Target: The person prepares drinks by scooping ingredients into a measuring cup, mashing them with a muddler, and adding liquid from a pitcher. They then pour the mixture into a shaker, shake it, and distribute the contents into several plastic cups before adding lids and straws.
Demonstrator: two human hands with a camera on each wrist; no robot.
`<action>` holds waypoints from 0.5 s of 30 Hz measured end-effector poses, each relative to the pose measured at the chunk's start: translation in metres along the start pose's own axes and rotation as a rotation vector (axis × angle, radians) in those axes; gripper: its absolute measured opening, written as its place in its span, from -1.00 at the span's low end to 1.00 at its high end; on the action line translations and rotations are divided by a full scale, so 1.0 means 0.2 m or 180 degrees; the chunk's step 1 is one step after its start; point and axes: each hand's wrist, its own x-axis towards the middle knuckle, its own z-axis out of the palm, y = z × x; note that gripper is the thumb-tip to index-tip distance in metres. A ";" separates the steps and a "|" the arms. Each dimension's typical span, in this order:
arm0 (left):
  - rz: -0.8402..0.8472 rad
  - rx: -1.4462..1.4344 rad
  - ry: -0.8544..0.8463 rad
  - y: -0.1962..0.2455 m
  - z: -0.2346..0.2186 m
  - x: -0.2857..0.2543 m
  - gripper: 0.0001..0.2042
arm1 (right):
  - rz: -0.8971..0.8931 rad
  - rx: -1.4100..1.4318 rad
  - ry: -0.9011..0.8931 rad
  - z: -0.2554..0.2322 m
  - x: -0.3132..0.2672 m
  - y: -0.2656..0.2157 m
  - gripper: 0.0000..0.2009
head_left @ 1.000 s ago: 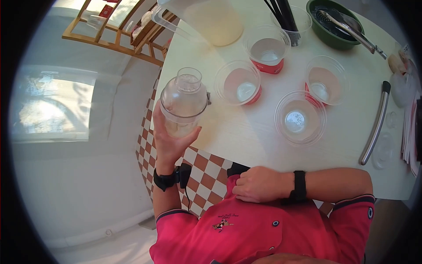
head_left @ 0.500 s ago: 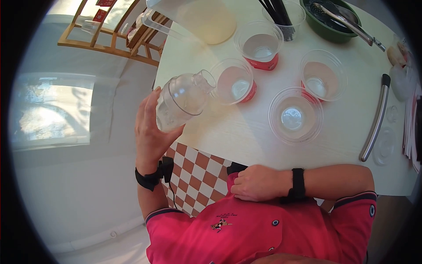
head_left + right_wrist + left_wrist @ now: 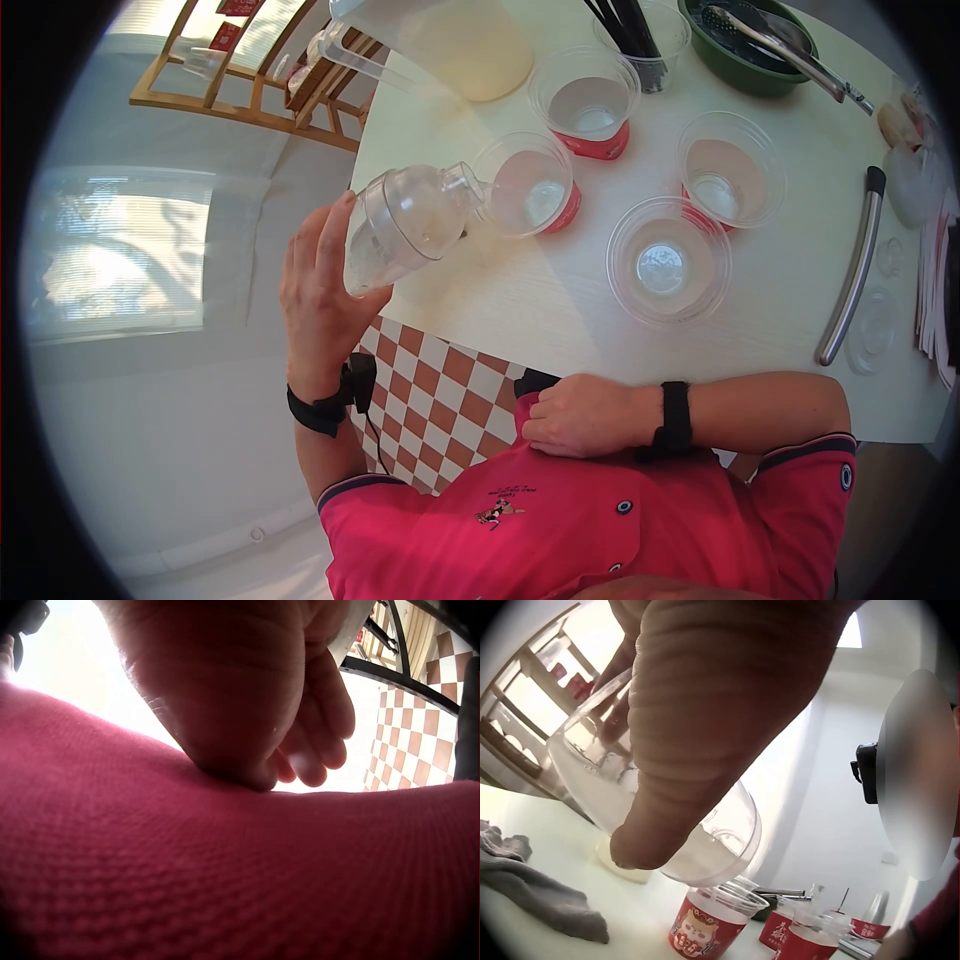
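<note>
My left hand (image 3: 325,270) grips a clear cocktail shaker (image 3: 405,225) round its lower body, at the left edge of the table. The shaker leans far to the right, its narrow mouth right at the rim of a clear plastic cup (image 3: 545,200) with a red label. In the left wrist view the thumb (image 3: 660,817) lies across the shaker, and pale, cloudy liquid shows inside. My right hand (image 3: 575,415) rests against the front of the pink shirt, its fingers loosely curled with nothing in them, as the right wrist view also shows.
More clear cups (image 3: 670,295) stand to the right and behind. A pitcher (image 3: 480,60) of pale liquid, black straws (image 3: 640,50) in a cup and a green bowl (image 3: 760,85) with tongs line the back. A metal rod (image 3: 850,290) lies at right; a grey cloth (image 3: 540,892) lies on the table.
My left hand has moved left and tipped the shaker from upright to steeply tilted, its mouth swinging right to the nearest cup. My right hand stays where it was.
</note>
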 end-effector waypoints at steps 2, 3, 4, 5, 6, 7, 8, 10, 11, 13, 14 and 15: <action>0.0093 0.0127 0.0016 -0.01 -0.01 0.01 -0.11 | -0.0001 0.0008 0.0007 0.00 0.00 0.00 -0.78; 0.0124 0.0163 0.0008 -0.01 -0.01 0.02 -0.11 | -0.0013 0.0011 0.0011 0.00 0.00 0.00 -0.78; 0.0155 0.0199 -0.0002 -0.02 -0.02 0.02 -0.11 | -0.0023 0.0015 0.0016 0.00 0.00 0.01 -0.78; 0.0189 0.0234 -0.0015 -0.02 -0.02 0.03 -0.11 | -0.0031 0.0021 0.0023 0.00 0.00 0.00 -0.77; 0.0213 0.0268 -0.0042 -0.02 -0.03 0.04 -0.11 | -0.0018 0.0022 0.0014 0.00 0.00 0.00 -0.77; 0.0236 0.0303 -0.0066 -0.02 -0.04 0.05 -0.11 | -0.0005 0.0019 0.0002 -0.01 0.00 0.00 -0.77; 0.0258 0.0339 -0.0093 -0.02 -0.05 0.05 -0.11 | 0.0007 0.0020 -0.0009 -0.01 0.00 0.00 -0.77; 0.0346 0.0400 -0.0086 -0.03 -0.05 0.07 -0.11 | 0.0007 0.0001 0.0012 -0.01 0.00 -0.01 -0.76; 0.0391 0.0433 -0.0078 -0.03 -0.05 0.07 -0.11 | 0.0005 -0.0012 0.0024 -0.01 0.00 0.00 -0.76; 0.0409 0.0449 -0.0114 -0.02 -0.07 0.09 -0.11 | 0.0013 0.0013 0.0011 -0.01 0.00 -0.01 -0.76; 0.0419 0.0454 -0.0128 -0.02 -0.07 0.09 -0.11 | 0.0020 0.0022 0.0004 -0.01 0.00 -0.01 -0.76; 0.0419 0.0454 -0.0134 -0.01 -0.07 0.10 -0.12 | 0.0066 0.0048 -0.0117 -0.02 0.01 -0.01 -0.77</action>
